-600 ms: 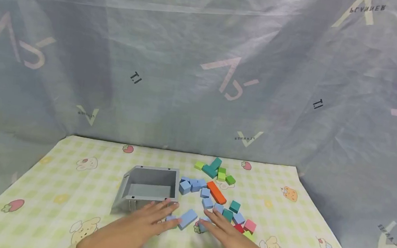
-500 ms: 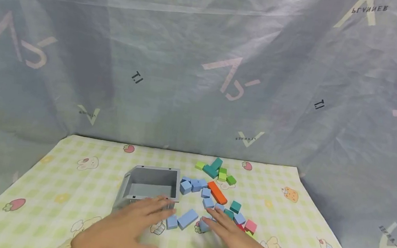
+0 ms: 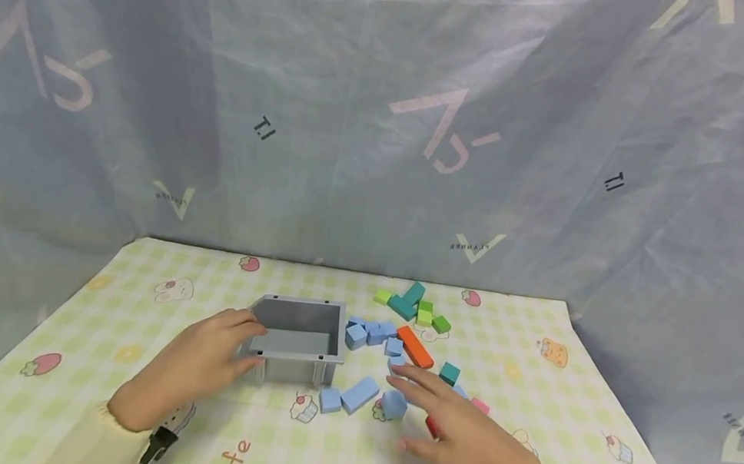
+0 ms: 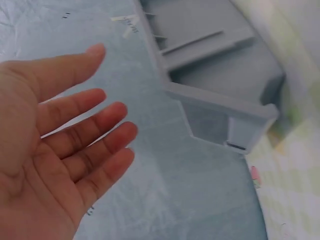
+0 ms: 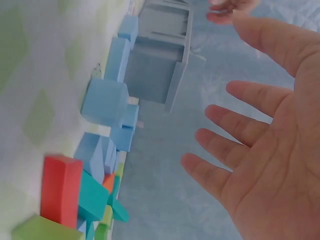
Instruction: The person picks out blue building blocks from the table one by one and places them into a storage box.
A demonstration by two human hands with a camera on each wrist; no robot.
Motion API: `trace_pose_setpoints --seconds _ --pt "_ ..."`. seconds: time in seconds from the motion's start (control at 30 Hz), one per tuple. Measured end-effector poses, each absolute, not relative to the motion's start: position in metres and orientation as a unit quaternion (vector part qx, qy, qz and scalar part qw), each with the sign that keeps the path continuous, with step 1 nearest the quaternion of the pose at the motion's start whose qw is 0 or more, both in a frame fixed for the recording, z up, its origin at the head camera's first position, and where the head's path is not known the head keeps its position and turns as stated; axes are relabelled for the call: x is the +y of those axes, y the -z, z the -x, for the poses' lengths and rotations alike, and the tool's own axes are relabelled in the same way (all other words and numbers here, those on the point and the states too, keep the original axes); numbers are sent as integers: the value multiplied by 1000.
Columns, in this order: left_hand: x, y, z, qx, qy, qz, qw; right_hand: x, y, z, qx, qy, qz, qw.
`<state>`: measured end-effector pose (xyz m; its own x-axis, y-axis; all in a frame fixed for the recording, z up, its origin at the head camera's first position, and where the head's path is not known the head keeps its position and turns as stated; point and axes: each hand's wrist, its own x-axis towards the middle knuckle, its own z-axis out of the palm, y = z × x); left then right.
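Note:
A grey plastic bin (image 3: 292, 370) sits on the table; no blocks show inside it. At its left end my left hand (image 3: 192, 361) hovers with fingers spread and loosely bent. A gap shows between that hand (image 4: 60, 150) and the bin (image 4: 220, 100) in the left wrist view. My right hand (image 3: 459, 431) is held above the blocks, fingers spread, holding nothing. Nearest to it are a blue block (image 3: 394, 405) and a red block (image 3: 432, 426), partly hidden by the hand. A long blue block (image 3: 360, 395) and a blue cube (image 3: 330, 400) lie in front of the bin.
More blue blocks (image 3: 356, 337) lie right of the bin, beside a long orange block (image 3: 415, 347). Teal (image 3: 402, 307) and green blocks (image 3: 441, 324) are farther back. A checked cloth (image 3: 148, 297) covers the table; a grey curtain (image 3: 355, 145) hangs behind.
My left hand has moved left, from in front of the bin to its left end. The right hand has shifted slightly right and up in view. The head view has tilted a little downward.

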<state>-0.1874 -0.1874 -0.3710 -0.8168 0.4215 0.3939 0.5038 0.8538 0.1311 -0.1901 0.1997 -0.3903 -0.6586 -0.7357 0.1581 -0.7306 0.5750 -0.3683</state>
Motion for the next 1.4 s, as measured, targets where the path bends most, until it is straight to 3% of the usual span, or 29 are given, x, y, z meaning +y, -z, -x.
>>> trace_pose_setpoints --seconds 0.2,0.5,0.87,1.4 --pt "-189 379 193 -959 118 228 119 203 387 199 903 206 377 -14" --pt "-187 386 200 -960 100 232 124 212 391 217 921 215 316 -70" --pt "-185 397 204 -950 74 260 158 195 421 227 913 225 340 -19" --pt "-184 398 203 -944 112 271 150 185 441 228 899 222 375 -32"
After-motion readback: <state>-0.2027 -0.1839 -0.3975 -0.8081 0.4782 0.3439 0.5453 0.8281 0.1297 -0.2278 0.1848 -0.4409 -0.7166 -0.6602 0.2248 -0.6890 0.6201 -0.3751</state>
